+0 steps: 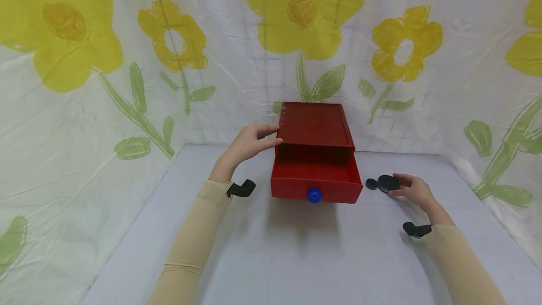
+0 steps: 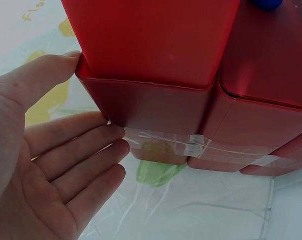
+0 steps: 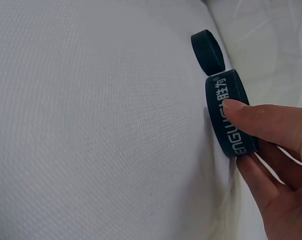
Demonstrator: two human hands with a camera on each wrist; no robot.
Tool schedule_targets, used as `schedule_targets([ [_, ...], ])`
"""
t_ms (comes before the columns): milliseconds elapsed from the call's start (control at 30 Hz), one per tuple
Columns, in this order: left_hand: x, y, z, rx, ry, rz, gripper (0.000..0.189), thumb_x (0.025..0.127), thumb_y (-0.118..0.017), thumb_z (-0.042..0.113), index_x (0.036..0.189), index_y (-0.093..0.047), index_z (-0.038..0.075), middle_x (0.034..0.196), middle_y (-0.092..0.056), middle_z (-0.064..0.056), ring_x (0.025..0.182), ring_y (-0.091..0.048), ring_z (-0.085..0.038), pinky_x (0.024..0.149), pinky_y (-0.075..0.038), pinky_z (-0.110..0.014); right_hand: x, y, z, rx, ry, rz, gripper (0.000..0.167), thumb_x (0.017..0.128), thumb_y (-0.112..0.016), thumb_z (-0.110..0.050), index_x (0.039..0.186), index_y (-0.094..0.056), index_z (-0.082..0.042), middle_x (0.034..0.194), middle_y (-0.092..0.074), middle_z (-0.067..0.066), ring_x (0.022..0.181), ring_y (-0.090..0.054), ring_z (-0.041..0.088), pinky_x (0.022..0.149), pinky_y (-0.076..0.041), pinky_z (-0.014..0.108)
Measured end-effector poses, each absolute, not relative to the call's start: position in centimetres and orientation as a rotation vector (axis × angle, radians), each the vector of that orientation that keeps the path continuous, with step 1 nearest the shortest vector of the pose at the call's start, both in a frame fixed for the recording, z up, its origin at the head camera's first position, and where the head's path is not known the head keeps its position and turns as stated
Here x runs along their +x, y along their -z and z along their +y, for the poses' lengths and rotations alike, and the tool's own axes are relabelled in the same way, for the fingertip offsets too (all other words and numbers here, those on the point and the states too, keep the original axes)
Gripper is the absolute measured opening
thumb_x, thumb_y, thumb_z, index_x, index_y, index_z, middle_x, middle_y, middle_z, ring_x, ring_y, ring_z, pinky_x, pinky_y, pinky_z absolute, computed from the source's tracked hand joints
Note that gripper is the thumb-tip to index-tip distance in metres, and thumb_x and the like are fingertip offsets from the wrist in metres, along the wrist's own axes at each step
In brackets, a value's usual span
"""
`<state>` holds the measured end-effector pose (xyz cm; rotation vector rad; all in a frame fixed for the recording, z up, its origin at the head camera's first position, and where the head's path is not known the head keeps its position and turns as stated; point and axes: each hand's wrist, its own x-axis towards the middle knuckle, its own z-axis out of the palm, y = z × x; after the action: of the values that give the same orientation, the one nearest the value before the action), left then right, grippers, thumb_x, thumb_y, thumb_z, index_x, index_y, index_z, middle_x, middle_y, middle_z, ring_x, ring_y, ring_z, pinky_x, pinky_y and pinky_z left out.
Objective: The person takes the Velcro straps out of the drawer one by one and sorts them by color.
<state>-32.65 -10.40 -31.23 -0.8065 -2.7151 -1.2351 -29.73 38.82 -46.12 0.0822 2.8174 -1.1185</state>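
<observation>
A red drawer cabinet [image 1: 315,124] stands in the middle with its top drawer [image 1: 316,188] pulled out; a round blue knob [image 1: 314,196] sits on the drawer front. My left hand [image 1: 251,144] is at the cabinet's left side. In the left wrist view, its straight thumb and index fingertips touch corners of the red casing [image 2: 151,107]. To the right, my right hand [image 1: 412,189] pinches a dark tape roll [image 3: 225,117] with white lettering, thumb on its outer band and fingers behind. A smaller dark roll [image 3: 208,52] stands right beside it.
Clear tape [image 2: 161,142] runs across the stacked red units. A pale table [image 1: 302,267] lies under everything, and a white curtain [image 1: 228,74] with yellow flowers hangs behind and at both sides. Dark wrist mounts [image 1: 242,188] stick out from both cuffs.
</observation>
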Motion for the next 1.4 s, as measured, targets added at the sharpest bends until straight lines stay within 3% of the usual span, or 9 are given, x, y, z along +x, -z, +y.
schedule_targets([
  [600, -32.5, 31.3, -10.5, -0.836, 1.255, -2.698, 0.058, 0.086, -0.064, 0.048, 0.134, -0.056, 0.016, 0.136, -0.055, -0.004, 0.127, -0.051, -0.021, 0.104, -0.043, -0.042, -27.7, 43.8, 38.5, -0.017, 1.129, 2.949, 0.076, 0.087, -0.066, -0.043, 0.140, -0.040, 0.005, 0.137, -0.047, 0.029, 0.123, -0.047, 0.044, 0.098, -0.040, 0.058],
  [800, -32.4, 31.2, -10.5, -0.817, 1.235, -2.707, 0.058, 0.086, -0.064, 0.049, 0.134, -0.056, 0.017, 0.136, -0.056, -0.003, 0.127, -0.051, -0.019, 0.103, -0.044, -0.037, -26.7, 42.3, 37.7, -0.048, 1.161, 3.030, 0.074, 0.087, -0.064, -0.047, 0.139, -0.043, 0.002, 0.134, -0.052, 0.026, 0.119, -0.052, 0.041, 0.095, -0.043, 0.055],
  [867, -32.4, 31.2, -10.5, -0.817, 1.232, -2.707, 0.057, 0.086, -0.064, 0.048, 0.134, -0.056, 0.017, 0.136, -0.056, -0.003, 0.126, -0.051, -0.019, 0.103, -0.045, -0.036, -26.3, 41.7, 37.3, -0.048, 1.160, 3.051, 0.073, 0.086, -0.065, -0.047, 0.138, -0.045, 0.000, 0.133, -0.054, 0.024, 0.115, -0.059, 0.030, 0.093, -0.048, 0.044],
  [967, -32.4, 31.1, -10.5, -0.819, 1.227, -2.706, 0.057, 0.087, -0.064, 0.047, 0.134, -0.056, 0.017, 0.136, -0.056, -0.003, 0.126, -0.052, -0.020, 0.103, -0.045, -0.036, -25.8, 40.6, 36.6, -0.049, 1.156, 3.070, 0.070, 0.085, -0.065, -0.048, 0.137, -0.049, -0.003, 0.130, -0.057, 0.020, 0.101, -0.062, 0.001, 0.086, -0.050, 0.028],
  [1067, -32.4, 31.2, -10.4, -0.817, 1.222, -2.707, 0.057, 0.087, -0.064, 0.047, 0.134, -0.056, 0.017, 0.136, -0.056, -0.003, 0.126, -0.052, -0.020, 0.102, -0.046, -0.036, -25.3, 39.5, 35.8, -0.071, 1.159, 3.073, 0.068, 0.085, -0.065, -0.050, 0.135, -0.051, -0.006, 0.128, -0.060, 0.018, 0.091, -0.051, -0.020, 0.086, -0.051, 0.029],
  [1167, -32.5, 31.2, -10.4, -0.817, 1.217, -2.707, 0.057, 0.087, -0.064, 0.048, 0.134, -0.056, 0.017, 0.136, -0.056, -0.003, 0.126, -0.052, -0.020, 0.102, -0.045, -0.036, -24.8, 38.4, 35.0, -0.106, 1.154, 3.085, 0.065, 0.085, -0.065, -0.050, 0.133, -0.053, -0.008, 0.125, -0.062, 0.015, 0.088, -0.048, -0.024, 0.085, -0.051, 0.025],
  [1300, -32.6, 31.3, -10.4, -0.822, 1.216, -2.703, 0.057, 0.086, -0.064, 0.049, 0.134, -0.057, 0.018, 0.136, -0.056, -0.003, 0.126, -0.052, -0.020, 0.103, -0.045, -0.040, -23.9, 37.0, 33.8, -0.177, 1.182, 3.094, 0.060, 0.084, -0.067, -0.047, 0.131, -0.056, -0.011, 0.123, -0.064, 0.014, 0.088, -0.051, -0.023, 0.075, -0.044, 0.006],
  [1400, -32.7, 31.4, -10.4, -0.826, 1.222, -2.698, 0.057, 0.086, -0.064, 0.049, 0.134, -0.057, 0.018, 0.135, -0.056, -0.003, 0.126, -0.052, -0.021, 0.103, -0.044, -0.043, -23.1, 35.9, 32.8, -0.237, 1.230, 3.093, 0.057, 0.084, -0.069, -0.043, 0.130, -0.057, -0.011, 0.122, -0.064, 0.015, 0.089, -0.054, -0.021, 0.073, -0.043, 0.003],
])
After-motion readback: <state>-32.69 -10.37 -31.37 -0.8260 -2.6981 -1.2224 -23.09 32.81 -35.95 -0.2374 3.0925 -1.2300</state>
